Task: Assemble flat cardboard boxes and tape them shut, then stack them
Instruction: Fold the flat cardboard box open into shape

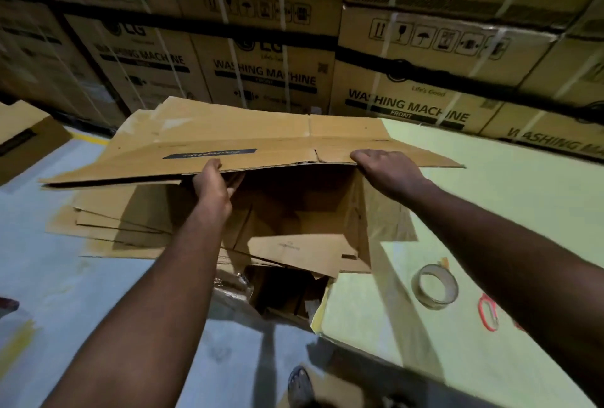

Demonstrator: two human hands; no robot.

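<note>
Cardboard — one flattened box [228, 142] held level above the floor pile [130, 221], left hand [212, 183] and right hand [385, 172] each gripping its near edge — may sag or slip, being wide and held only along one side.

A flattened brown cardboard box [248, 142] hangs roughly level at twelve o'clock. Flat sheets [130, 221] lie beneath at eight o'clock, tape roll [435, 305] at four.

Flat cardboard box [261, 133]: plain brown, dark blue label [209, 155]. Worktop [523, 211]: pale yellow-green. Tape roll [434, 286]: tan. Scissors [488, 311]: red-orange handles. Floor [65, 276]: pale grey-blue. Stacked cartons [408, 80]: brown, black print, white straps [231, 51].
</note>
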